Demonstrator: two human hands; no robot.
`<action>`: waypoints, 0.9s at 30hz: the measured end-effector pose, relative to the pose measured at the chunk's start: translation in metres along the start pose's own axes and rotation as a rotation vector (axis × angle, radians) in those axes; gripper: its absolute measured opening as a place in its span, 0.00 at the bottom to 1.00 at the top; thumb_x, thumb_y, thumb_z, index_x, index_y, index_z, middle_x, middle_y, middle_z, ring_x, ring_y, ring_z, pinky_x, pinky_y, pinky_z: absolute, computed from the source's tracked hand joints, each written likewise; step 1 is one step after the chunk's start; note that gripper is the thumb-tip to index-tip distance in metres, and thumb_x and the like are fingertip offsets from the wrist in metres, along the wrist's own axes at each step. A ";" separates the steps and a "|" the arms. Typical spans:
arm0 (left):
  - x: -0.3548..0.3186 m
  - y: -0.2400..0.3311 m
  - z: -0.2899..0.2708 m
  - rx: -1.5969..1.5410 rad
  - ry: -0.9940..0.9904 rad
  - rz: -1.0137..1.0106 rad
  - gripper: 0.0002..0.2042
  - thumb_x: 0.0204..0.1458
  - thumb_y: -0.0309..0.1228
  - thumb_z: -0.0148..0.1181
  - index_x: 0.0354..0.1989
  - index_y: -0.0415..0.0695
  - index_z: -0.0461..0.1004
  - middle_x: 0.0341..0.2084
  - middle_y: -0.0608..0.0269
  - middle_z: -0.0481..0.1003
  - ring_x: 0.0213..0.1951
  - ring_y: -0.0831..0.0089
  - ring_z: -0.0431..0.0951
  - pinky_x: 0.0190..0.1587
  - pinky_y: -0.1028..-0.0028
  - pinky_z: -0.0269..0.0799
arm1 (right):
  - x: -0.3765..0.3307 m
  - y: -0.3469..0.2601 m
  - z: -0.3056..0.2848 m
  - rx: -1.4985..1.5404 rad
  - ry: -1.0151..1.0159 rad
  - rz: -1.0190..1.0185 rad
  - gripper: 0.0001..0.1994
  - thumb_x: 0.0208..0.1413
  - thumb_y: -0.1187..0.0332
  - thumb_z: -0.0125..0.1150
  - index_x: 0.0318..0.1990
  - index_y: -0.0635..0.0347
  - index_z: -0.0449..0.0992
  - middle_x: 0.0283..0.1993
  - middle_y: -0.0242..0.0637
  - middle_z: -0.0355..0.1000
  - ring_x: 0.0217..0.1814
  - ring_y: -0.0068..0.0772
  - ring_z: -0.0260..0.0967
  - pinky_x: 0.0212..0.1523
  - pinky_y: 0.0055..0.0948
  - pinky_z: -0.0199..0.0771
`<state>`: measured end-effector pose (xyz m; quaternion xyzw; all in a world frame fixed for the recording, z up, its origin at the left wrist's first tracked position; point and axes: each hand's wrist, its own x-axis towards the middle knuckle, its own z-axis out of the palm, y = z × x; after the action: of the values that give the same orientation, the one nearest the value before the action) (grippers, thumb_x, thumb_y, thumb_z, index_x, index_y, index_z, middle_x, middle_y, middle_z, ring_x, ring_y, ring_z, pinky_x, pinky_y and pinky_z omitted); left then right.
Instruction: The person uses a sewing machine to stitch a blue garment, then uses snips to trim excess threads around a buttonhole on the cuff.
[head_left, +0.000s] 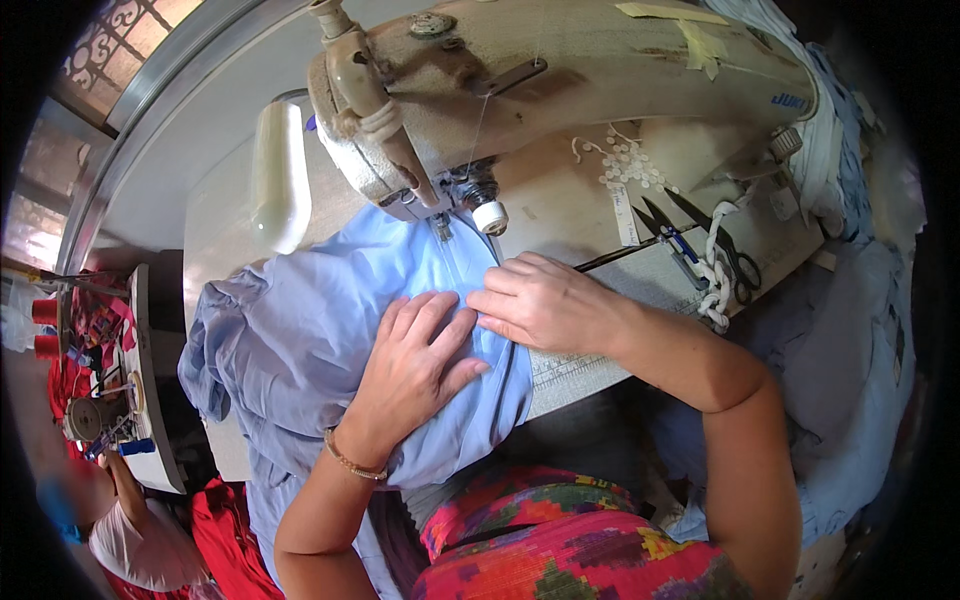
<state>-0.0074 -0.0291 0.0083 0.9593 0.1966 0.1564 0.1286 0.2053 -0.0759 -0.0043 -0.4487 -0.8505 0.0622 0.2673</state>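
Sewing table: pale worktop (545,222) with ruler-like markings near the front edge, inside a workshop with a metal window grille (120,45) at upper left.
Blue cloth: light blue cloth (310,310) on the worktop, its far end at the presser foot (442,228), its bulk bunched to the left and spilling over the front edge toward the lap.
Direction: its flattened strip has its long axis running from the presser foot toward the person, the near end leaning right; the far end points away, under the machine head.
Progress: judged to be mid-seam, since cloth is set at the foot and a length lies on the near side; finished stitches are too small to make out, so how much is left cannot be told.
Left hand: palm down on the cloth, fingers slightly spread; the left hand (415,350) appears to press rather than grip.
Right hand: fingertips of the right hand (545,300) meet the strip just beside the left fingers; whether they pinch it cannot be told.
Machine: cream sewing machine (600,75) overhead.
Right of the needle: small white discs (628,165), probably buttons, and dark-handled scissors (742,262).
Far left: another person (150,540) near red cloth (235,540).
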 end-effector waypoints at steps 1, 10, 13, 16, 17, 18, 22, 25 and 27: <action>0.000 -0.001 0.000 -0.005 0.003 0.008 0.24 0.46 0.41 0.62 0.49 0.40 0.69 0.48 0.53 0.67 0.52 0.56 0.66 0.57 0.56 0.58 | 0.001 0.000 0.000 -0.034 0.006 -0.025 0.09 0.46 0.66 0.60 0.34 0.59 0.71 0.33 0.36 0.65 0.38 0.36 0.67 0.45 0.36 0.66; -0.004 -0.004 0.002 -0.019 0.043 0.008 0.22 0.46 0.41 0.62 0.46 0.40 0.70 0.42 0.56 0.69 0.46 0.58 0.68 0.51 0.60 0.62 | 0.003 -0.001 0.004 -0.093 0.050 -0.044 0.10 0.48 0.65 0.61 0.36 0.59 0.73 0.39 0.35 0.68 0.47 0.33 0.67 0.56 0.35 0.59; -0.005 0.001 -0.004 0.018 0.005 -0.073 0.21 0.46 0.41 0.62 0.44 0.41 0.70 0.37 0.57 0.69 0.41 0.59 0.68 0.45 0.63 0.64 | 0.002 0.000 0.004 -0.094 0.045 -0.051 0.10 0.48 0.64 0.61 0.36 0.59 0.73 0.40 0.35 0.68 0.47 0.33 0.67 0.56 0.36 0.59; -0.005 0.002 -0.006 0.058 -0.033 -0.123 0.21 0.45 0.42 0.63 0.44 0.42 0.70 0.35 0.59 0.68 0.39 0.61 0.67 0.43 0.64 0.63 | 0.002 -0.001 0.003 -0.091 0.056 -0.064 0.11 0.48 0.64 0.61 0.37 0.59 0.73 0.41 0.34 0.68 0.48 0.33 0.67 0.57 0.37 0.59; -0.006 0.002 -0.007 0.046 -0.054 -0.139 0.22 0.45 0.42 0.63 0.45 0.42 0.70 0.35 0.58 0.67 0.40 0.59 0.67 0.44 0.64 0.63 | 0.002 0.000 0.004 -0.087 0.076 -0.076 0.11 0.48 0.64 0.61 0.37 0.58 0.73 0.41 0.33 0.68 0.48 0.32 0.67 0.57 0.37 0.59; -0.008 0.001 -0.007 0.034 -0.075 -0.155 0.22 0.46 0.43 0.63 0.46 0.42 0.70 0.36 0.57 0.67 0.41 0.57 0.67 0.46 0.63 0.64 | 0.002 0.001 0.006 -0.083 0.096 -0.088 0.10 0.48 0.64 0.61 0.37 0.58 0.73 0.41 0.33 0.68 0.48 0.32 0.67 0.57 0.37 0.59; -0.017 0.001 -0.005 0.010 0.024 -0.149 0.23 0.45 0.42 0.63 0.47 0.43 0.69 0.42 0.54 0.66 0.48 0.51 0.65 0.54 0.56 0.60 | 0.001 0.000 0.005 -0.073 0.095 -0.117 0.09 0.47 0.66 0.61 0.35 0.57 0.74 0.40 0.32 0.70 0.46 0.30 0.68 0.57 0.36 0.61; -0.022 0.009 -0.011 0.079 -0.021 -0.134 0.24 0.45 0.42 0.63 0.47 0.41 0.68 0.47 0.53 0.65 0.53 0.48 0.62 0.59 0.50 0.54 | 0.001 0.000 0.005 -0.076 0.120 -0.165 0.07 0.46 0.68 0.60 0.34 0.57 0.74 0.37 0.32 0.70 0.45 0.30 0.68 0.55 0.35 0.63; -0.025 0.013 -0.015 0.122 -0.073 -0.095 0.23 0.46 0.42 0.61 0.47 0.40 0.68 0.48 0.53 0.65 0.56 0.48 0.61 0.61 0.47 0.50 | 0.000 0.000 0.007 -0.069 0.131 -0.186 0.07 0.45 0.69 0.60 0.33 0.58 0.74 0.37 0.32 0.71 0.45 0.31 0.68 0.53 0.34 0.64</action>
<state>-0.0295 -0.0483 0.0197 0.9600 0.2464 0.1026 0.0844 0.2022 -0.0749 -0.0099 -0.3800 -0.8707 -0.0216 0.3114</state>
